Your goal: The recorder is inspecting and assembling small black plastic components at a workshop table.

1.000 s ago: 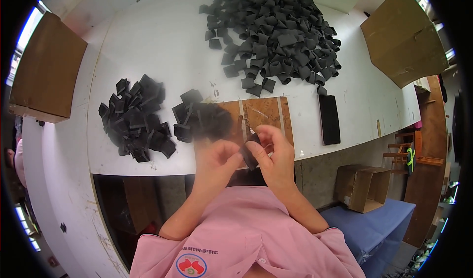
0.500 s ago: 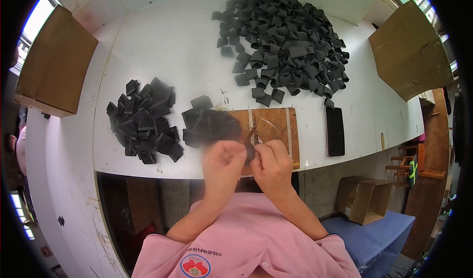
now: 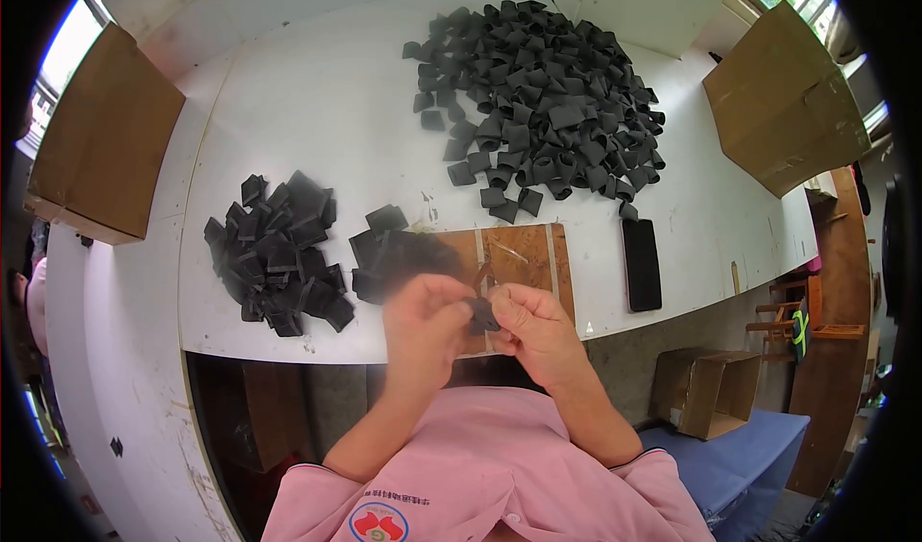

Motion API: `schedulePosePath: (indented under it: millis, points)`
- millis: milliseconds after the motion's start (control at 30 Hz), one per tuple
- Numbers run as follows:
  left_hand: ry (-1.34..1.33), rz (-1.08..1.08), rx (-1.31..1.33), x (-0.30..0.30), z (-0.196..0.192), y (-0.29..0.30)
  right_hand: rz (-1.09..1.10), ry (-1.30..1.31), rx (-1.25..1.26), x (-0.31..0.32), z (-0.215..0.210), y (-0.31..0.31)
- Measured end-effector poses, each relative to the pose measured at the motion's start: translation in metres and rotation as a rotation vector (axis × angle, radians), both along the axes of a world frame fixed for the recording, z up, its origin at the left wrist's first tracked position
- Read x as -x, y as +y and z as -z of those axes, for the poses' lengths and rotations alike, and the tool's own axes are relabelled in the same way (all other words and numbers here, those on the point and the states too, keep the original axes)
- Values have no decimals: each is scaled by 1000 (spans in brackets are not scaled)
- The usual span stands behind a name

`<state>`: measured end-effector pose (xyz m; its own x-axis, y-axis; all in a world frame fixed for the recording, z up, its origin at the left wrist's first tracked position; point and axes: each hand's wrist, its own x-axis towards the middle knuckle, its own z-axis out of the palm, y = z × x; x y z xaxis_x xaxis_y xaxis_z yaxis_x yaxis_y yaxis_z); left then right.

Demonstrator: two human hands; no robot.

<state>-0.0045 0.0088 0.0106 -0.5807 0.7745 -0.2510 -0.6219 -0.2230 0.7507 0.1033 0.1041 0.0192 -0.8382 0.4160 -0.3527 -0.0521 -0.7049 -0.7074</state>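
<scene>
Between my two hands is a small black fabric piece [image 3: 483, 316], held just above the near edge of a brown wooden board [image 3: 538, 254]. My left hand [image 3: 423, 319] pinches its left side, fingers closed. On the other side my right hand [image 3: 540, 333] grips it between thumb and fingers. A slim, dark metallic tool [image 3: 486, 275] shows just beyond the fingertips; its kind and whether a hand touches it I cannot tell. Left of the board, partly behind my left hand, lies a small heap of black fabric pieces [image 3: 384, 254], blurred in part.
A large pile of black fabric loops [image 3: 547, 100] covers the far middle of the white table [image 3: 317, 91]. Another black heap [image 3: 279, 254] lies at left. A black phone [image 3: 642, 265] rests right of the board. Cardboard boxes [image 3: 106, 129] flank the table; a blue-covered surface [image 3: 740, 465] is lower right.
My left hand, blurred before, has come onto the black fabric piece, which now shows more fully between both hands. The whole view has shifted slightly.
</scene>
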Motion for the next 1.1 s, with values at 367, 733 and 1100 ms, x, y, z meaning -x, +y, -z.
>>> schedulePosePath:
  millis: [367, 733, 1100]
  points:
    - [-380, 191, -171, 21, -13, 7, -135, 48, -381, 25, -1, 29]
    - [1399, -45, -28, 26, -33, 24, 347, -39, -1504, 10, -19, 8]
    - [308, -92, -286, 22, -20, 8, 452, -71, -1728, 25, -27, 5]
